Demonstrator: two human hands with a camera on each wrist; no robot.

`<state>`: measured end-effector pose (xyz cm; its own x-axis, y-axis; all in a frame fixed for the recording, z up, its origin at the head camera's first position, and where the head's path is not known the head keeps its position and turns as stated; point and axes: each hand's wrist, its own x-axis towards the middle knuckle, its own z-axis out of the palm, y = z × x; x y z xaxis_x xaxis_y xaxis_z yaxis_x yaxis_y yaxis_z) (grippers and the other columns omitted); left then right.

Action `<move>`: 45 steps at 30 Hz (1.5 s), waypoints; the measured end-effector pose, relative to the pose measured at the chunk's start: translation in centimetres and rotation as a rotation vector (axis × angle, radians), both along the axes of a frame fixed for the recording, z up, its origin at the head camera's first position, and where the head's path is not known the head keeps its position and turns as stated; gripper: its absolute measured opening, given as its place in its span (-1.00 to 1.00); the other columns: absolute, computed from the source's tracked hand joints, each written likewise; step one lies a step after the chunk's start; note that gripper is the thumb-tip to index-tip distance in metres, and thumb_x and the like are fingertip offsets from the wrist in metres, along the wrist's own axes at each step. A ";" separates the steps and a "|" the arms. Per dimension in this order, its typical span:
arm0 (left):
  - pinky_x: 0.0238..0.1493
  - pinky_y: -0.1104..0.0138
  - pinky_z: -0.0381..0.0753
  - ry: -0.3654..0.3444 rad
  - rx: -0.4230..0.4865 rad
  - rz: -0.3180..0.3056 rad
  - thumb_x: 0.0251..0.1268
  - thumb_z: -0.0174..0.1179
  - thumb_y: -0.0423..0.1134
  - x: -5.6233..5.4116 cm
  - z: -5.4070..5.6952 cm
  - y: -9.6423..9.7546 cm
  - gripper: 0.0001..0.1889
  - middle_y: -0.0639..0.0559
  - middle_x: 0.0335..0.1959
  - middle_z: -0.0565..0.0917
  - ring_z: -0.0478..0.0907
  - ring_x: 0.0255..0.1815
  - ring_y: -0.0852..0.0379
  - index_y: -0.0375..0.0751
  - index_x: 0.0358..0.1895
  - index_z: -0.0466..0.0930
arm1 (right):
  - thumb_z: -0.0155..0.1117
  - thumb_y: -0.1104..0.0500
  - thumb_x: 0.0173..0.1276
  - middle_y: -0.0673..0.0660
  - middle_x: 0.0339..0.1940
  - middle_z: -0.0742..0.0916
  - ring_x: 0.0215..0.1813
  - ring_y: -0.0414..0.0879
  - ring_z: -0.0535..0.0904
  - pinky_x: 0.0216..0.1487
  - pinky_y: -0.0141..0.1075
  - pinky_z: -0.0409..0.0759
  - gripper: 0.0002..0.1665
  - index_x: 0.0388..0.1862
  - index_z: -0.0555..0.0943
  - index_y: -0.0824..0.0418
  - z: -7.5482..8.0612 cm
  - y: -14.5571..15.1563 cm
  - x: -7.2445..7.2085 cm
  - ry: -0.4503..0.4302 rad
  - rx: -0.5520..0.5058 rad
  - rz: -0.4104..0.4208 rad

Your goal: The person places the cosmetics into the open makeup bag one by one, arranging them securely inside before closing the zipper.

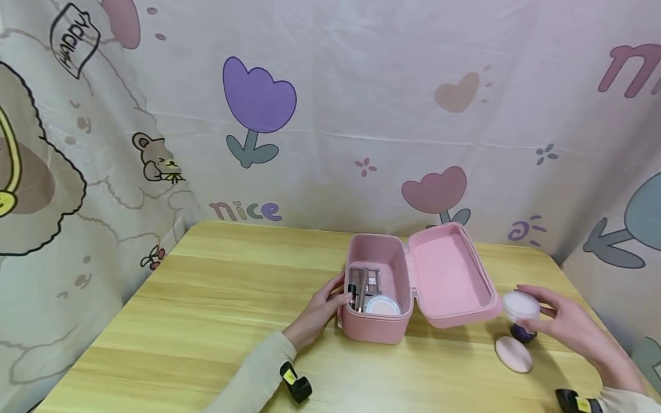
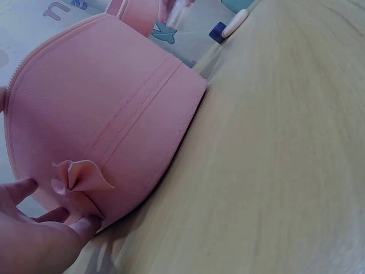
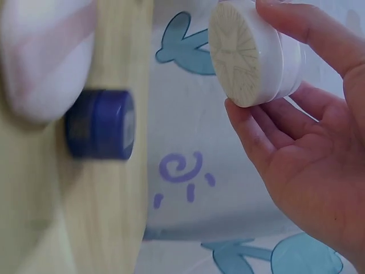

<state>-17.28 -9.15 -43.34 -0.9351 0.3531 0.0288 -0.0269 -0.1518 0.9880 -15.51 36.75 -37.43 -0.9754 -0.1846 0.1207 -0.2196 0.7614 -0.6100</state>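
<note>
A pink cosmetic case point(image 1: 377, 335) stands on the table with its lid point(image 1: 451, 272) swung out to the right. My left hand point(image 1: 322, 307) grips its left side, the thumb at the rim; in the left wrist view, fingers touch the wall beside a small pink bow point(image 2: 82, 176). Inside lie a clear-lidded palette point(image 1: 373, 281), slim tubes point(image 1: 363, 287) and a round white compact point(image 1: 383, 306). Right of the lid, my right hand point(image 1: 570, 321) pinches a round white jar point(image 3: 242, 54) by its edges, held above the table.
Below the raised jar, a small dark blue jar point(image 3: 102, 124) sits on the wooden table point(image 1: 232, 275). Close to it lies a pale pink oval item point(image 1: 513, 354). A printed curtain point(image 1: 335, 103) hangs behind the table and at its sides.
</note>
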 end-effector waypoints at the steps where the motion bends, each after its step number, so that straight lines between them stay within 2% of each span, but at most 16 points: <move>1: 0.39 -0.04 0.13 0.002 -0.002 -0.002 0.34 0.09 -0.14 0.0 0.0 -0.1 -0.24 -0.34 0.46 0.13 0.14 0.42 -0.23 -0.23 0.53 -0.01 | 0.47 0.20 0.16 0.31 0.17 0.56 0.02 -0.20 0.53 -0.24 -0.50 0.54 -0.21 0.29 0.36 0.49 0.2 -0.4 -0.1 -0.009 -0.003 0.001; 3: 0.39 -0.04 0.12 0.001 -0.004 -0.012 0.35 0.09 -0.13 0.0 0.1 -0.1 -0.24 -0.34 0.46 0.12 0.13 0.42 -0.23 -0.22 0.53 -0.02 | 0.44 0.19 0.19 0.51 0.20 0.48 0.00 -0.19 0.54 -0.23 -0.51 0.54 -0.21 0.30 0.34 0.49 0.5 -0.9 -0.3 -0.023 -0.018 -0.001; 4: 0.39 -0.04 0.12 0.001 -0.005 -0.017 0.35 0.10 -0.13 0.0 0.0 -0.1 -0.24 -0.34 0.46 0.12 0.13 0.43 -0.22 -0.22 0.53 -0.02 | 0.43 0.20 0.21 0.53 0.21 0.46 -0.01 -0.22 0.54 -0.23 -0.52 0.55 -0.21 0.31 0.32 0.50 0.6 -1.1 -0.4 -0.028 -0.038 0.001; 6: 0.40 -0.04 0.11 -0.003 -0.003 -0.019 0.34 0.10 -0.13 0.0 0.0 0.0 -0.23 -0.35 0.46 0.11 0.13 0.42 -0.23 -0.22 0.53 -0.02 | 0.42 0.21 0.22 0.51 0.20 0.46 -0.06 -0.48 0.46 -0.22 -0.56 0.54 -0.22 0.31 0.32 0.50 0.8 -1.5 -0.5 -0.018 -0.078 0.003; 8: 0.40 -0.04 0.11 -0.007 -0.002 -0.015 0.34 0.11 -0.14 0.0 -0.1 0.1 -0.23 -0.34 0.46 0.12 0.14 0.42 -0.22 -0.22 0.53 -0.02 | 0.41 0.22 0.23 0.30 0.16 0.54 -0.09 -0.63 0.37 -0.20 -0.59 0.52 -0.24 0.31 0.32 0.50 1.1 -1.7 -0.6 -0.004 -0.121 0.007; 12: 0.40 -0.03 0.12 -0.005 -0.007 -0.012 0.34 0.10 -0.13 0.0 -0.1 0.2 -0.24 -0.34 0.46 0.13 0.14 0.42 -0.22 -0.23 0.53 -0.01 | 0.39 0.28 0.23 -0.24 0.02 0.53 -0.08 -0.61 0.42 -0.18 -0.62 0.51 -0.31 0.28 0.35 0.47 1.6 -2.1 -0.5 0.041 -0.195 0.027; 13: 0.40 -0.03 0.12 -0.004 -0.006 -0.011 0.34 0.10 -0.13 0.0 -0.1 0.2 -0.24 -0.34 0.46 0.13 0.14 0.42 -0.22 -0.23 0.53 -0.01 | 0.38 0.29 0.23 -0.34 -0.02 0.50 -0.08 -0.60 0.43 -0.17 -0.63 0.51 -0.33 0.27 0.36 0.46 1.8 -2.2 -0.5 0.053 -0.207 0.034; 15: 0.39 -0.03 0.13 -0.001 -0.005 -0.011 0.35 0.09 -0.14 0.1 -0.1 0.1 -0.25 -0.33 0.46 0.12 0.14 0.42 -0.22 -0.23 0.53 -0.01 | 0.37 0.33 0.24 -0.41 -0.03 0.48 -0.07 -0.59 0.43 -0.15 -0.65 0.49 -0.36 0.27 0.38 0.43 2.2 -2.4 -0.7 0.078 -0.229 0.049; 23: 0.40 -0.01 0.13 -0.003 -0.003 -0.014 0.37 0.08 -0.15 0.2 0.0 -0.1 -0.26 -0.32 0.47 0.11 0.11 0.44 -0.21 -0.21 0.54 -0.03 | 0.37 0.39 0.21 -0.38 0.01 0.47 -0.06 -0.52 0.43 -0.09 -0.72 0.42 -0.36 0.28 0.43 0.33 4.0 -3.6 -1.1 0.170 -0.249 0.047; 28: 0.40 -0.02 0.13 -0.005 -0.003 -0.003 0.36 0.09 -0.15 0.1 -0.1 -0.1 -0.25 -0.32 0.47 0.11 0.11 0.44 -0.22 -0.23 0.53 -0.03 | 0.37 0.36 0.22 -0.36 -0.01 0.50 -0.07 -0.56 0.46 -0.12 -0.70 0.45 -0.38 0.27 0.47 0.21 4.8 -4.1 -0.7 0.183 -0.264 0.025; 35: 0.40 -0.03 0.12 -0.003 -0.024 0.002 0.36 0.09 -0.13 0.0 0.2 -0.3 -0.24 -0.32 0.47 0.12 0.11 0.44 -0.22 -0.24 0.53 -0.04 | 0.39 0.29 0.23 -0.37 0.00 0.50 -0.09 -0.51 0.46 -0.17 -0.68 0.46 -0.32 0.33 0.42 0.24 5.5 -4.6 -0.1 0.191 -0.207 0.009; 41: 0.40 -0.03 0.11 0.001 -0.024 0.001 0.37 0.09 -0.14 0.0 0.2 -0.3 -0.25 -0.31 0.48 0.11 0.09 0.45 -0.22 -0.22 0.54 -0.04 | 0.42 0.32 0.17 -0.36 0.05 0.46 -0.08 -0.49 0.45 -0.16 -0.69 0.44 -0.30 0.31 0.44 0.18 6.3 -5.9 0.5 0.227 -0.185 0.035; 45: 0.39 -0.03 0.13 -0.001 -0.008 -0.003 0.38 0.08 -0.16 0.0 0.1 0.0 -0.25 -0.32 0.48 0.10 0.10 0.44 -0.22 -0.24 0.53 -0.04 | 0.46 0.39 0.09 -0.35 0.08 0.46 -0.06 -0.46 0.43 -0.12 -0.70 0.40 -0.27 0.28 0.45 0.24 6.4 -6.6 0.7 0.263 -0.176 0.082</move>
